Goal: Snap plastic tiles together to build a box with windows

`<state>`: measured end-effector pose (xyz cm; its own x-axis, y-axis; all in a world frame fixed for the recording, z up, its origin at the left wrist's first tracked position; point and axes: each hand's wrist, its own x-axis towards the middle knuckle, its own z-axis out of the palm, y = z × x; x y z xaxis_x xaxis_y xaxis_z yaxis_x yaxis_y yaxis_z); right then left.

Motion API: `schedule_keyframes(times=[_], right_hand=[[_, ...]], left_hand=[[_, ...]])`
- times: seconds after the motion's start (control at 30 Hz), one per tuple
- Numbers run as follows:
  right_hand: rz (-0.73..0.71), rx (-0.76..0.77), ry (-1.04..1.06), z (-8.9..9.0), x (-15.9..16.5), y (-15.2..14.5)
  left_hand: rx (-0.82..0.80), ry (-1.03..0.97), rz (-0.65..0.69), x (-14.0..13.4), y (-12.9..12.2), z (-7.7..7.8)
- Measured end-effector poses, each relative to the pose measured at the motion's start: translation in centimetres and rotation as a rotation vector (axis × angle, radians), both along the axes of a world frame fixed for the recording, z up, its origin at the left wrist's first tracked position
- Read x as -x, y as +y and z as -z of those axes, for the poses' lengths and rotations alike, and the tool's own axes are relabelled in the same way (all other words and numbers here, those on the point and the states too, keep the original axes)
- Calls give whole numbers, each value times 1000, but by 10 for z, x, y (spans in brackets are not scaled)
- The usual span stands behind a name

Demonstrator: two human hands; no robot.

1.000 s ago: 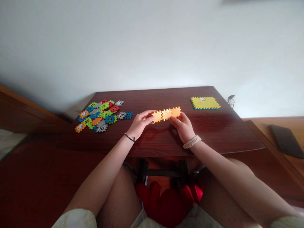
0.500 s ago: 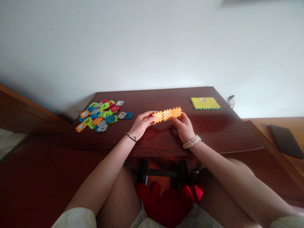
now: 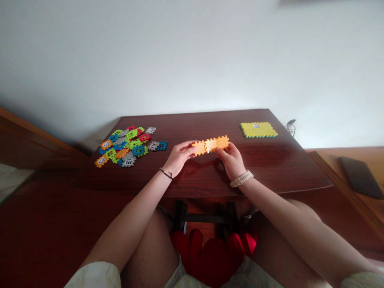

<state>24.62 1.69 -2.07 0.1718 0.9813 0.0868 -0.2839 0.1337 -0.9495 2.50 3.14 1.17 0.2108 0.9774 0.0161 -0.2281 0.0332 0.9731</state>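
A strip of three joined orange interlocking tiles is held just above the near middle of the table, rising slightly toward the right. My left hand pinches its left end, thumb on the face and fingers behind. At the other end, my right hand grips the lower edge with the thumb in front; most of its fingers are hidden behind the strip. The middle tile shows a brick-like pattern that catches the light.
A pile of loose tiles in green, blue, grey, red and orange lies on the left of the dark wooden table. Toward the back right rests a yellow and green tile panel. Behind stands a pale wall; a black cable hangs beyond the right edge.
The strip has tilted very slightly, so its middle tile now shines and shows its brick pattern. Both hands keep the same hold.
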Motion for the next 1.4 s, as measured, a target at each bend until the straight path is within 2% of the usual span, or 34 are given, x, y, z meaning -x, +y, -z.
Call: schedule_keyframes(times=[0.23, 0.4, 0.67, 0.83, 1.07, 1.23, 1.4], right_hand=[[-37, -42, -42, -4, 5, -5], [-37, -31, -16, -4, 5, -6], [-58, -10, 23, -6, 4, -7], [-69, 5, 6, -6, 4, -8], [-88, -30, -38, -10, 6, -9], [-68, -36, -66, -11, 5, -10], [-45, -50, -145, -9, 4, -9]], left_hand=[[-89, 137, -116, -18, -4, 9], [-81, 139, -123, -26, -6, 10], [-58, 130, -161, -26, -1, 10], [-128, 233, -152, -21, 0, 4], [-181, 245, -208, -24, -3, 1], [-130, 212, -148, -26, -2, 4], [-126, 255, -157, -27, -1, 6]])
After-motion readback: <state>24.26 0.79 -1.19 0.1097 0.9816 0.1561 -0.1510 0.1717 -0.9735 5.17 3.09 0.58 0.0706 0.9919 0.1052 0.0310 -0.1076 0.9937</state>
